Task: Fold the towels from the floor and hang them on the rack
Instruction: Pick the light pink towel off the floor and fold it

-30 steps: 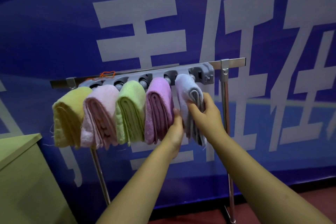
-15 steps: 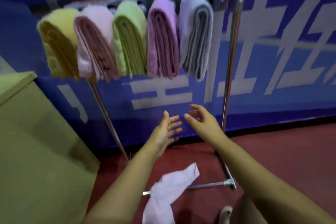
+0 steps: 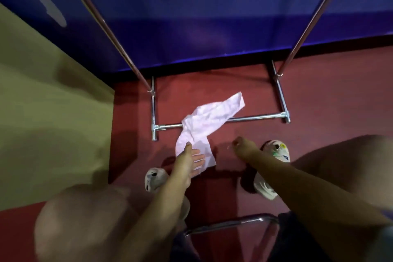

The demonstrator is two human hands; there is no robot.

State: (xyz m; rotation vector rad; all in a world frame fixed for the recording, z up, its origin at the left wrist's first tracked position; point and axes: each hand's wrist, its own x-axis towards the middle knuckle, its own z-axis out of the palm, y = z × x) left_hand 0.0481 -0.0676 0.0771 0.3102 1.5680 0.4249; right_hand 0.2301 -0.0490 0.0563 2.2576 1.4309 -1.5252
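red floor [image 3: 319, 95], crumpled pink towel [image 3: 209, 121], rack base [image 3: 251, 117]

Pale pink towel [image 3: 205, 125] — unfolded, crumpled and creased — sprawled on the red floor [image 3: 234, 193], stretched diagonally from lower left to upper right. Middle draped across the low chrome crossbar of the rack [image 3: 255, 117]; upper corner past the bar, toward the blue wall. Of the rack, only base and two slanted chrome uprights in view — feet flat on the floor.
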